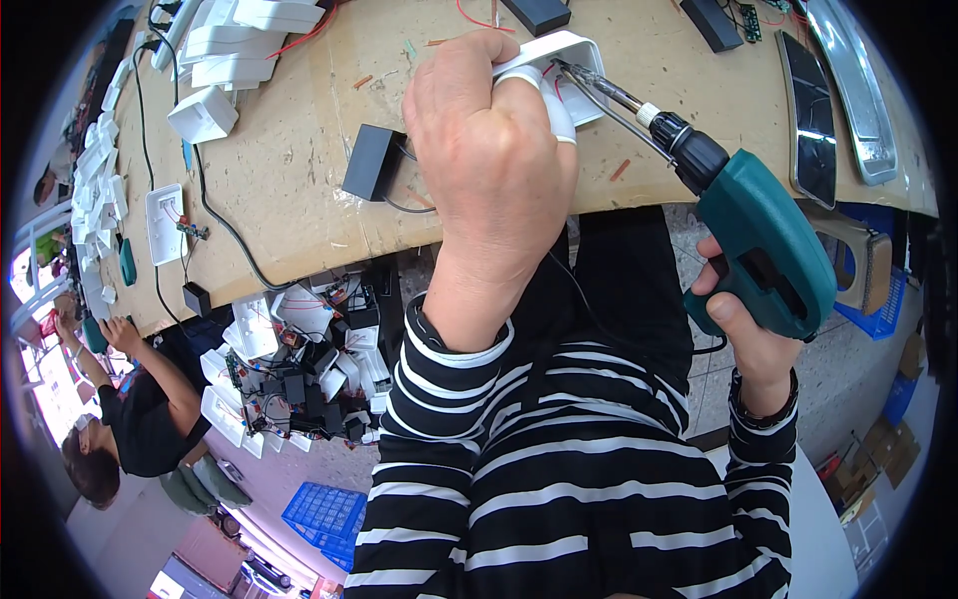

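My left hand [489, 150] is closed on a white plastic housing [571, 42] near the table's front edge, with white coverings on some of its fingers. Inside the housing, thin red wires show. My right hand [748, 329] grips a green pistol-shaped soldering gun [763, 235] from below. Its metal tip and a thin side tube reach into the housing beside my left fingers; the exact contact point is too small to tell. Just left of my left hand lies a black box [371, 162] with a cable that passes under my wrist.
White housings [230, 45] are stacked at the far left, near an open housing [166, 225] with a small circuit board. A phone [806, 115] lies at the right. Below the table's left side is a heap of parts [309, 369]. Another person [150, 409] works at the left.
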### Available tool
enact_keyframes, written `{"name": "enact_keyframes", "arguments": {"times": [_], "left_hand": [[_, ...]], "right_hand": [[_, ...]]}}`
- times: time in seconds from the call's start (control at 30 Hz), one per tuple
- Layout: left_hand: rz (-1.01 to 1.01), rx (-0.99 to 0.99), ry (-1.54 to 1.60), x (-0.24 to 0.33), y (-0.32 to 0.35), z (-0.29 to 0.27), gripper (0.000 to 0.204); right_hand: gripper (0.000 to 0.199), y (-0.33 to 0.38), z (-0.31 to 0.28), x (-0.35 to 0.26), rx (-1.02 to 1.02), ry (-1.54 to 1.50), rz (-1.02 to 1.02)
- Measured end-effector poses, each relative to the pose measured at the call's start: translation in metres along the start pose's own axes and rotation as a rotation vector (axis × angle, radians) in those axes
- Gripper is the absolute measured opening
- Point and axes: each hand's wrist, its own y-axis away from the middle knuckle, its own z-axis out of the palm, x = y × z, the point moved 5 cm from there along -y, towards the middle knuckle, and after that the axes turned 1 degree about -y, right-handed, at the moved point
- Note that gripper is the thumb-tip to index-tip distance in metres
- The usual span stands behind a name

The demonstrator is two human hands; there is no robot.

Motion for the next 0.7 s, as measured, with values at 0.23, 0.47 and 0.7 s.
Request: {"name": "enact_keyframes", "arguments": {"times": [0.23,0.47,0.7], "left_hand": [[0.006,0.015,0.01,-0.0005,-0.0003,-0.0005,0.007],[-0.003,0.013,0.003,0.0,0.0,-0.0009,0.008],[-0.007,0.002,0.011,-0.0006,-0.0001,-0.0007,0.007]], "right_hand": [[0.05,-0.0017,0.0003,0.0009,-0.007,0.057,0.019],[0.054,0.001,0.0002,0.0012,-0.009,0.083,0.015],[0.053,0.005,0.001,0.0005,0.01,0.027,-0.014]]}}
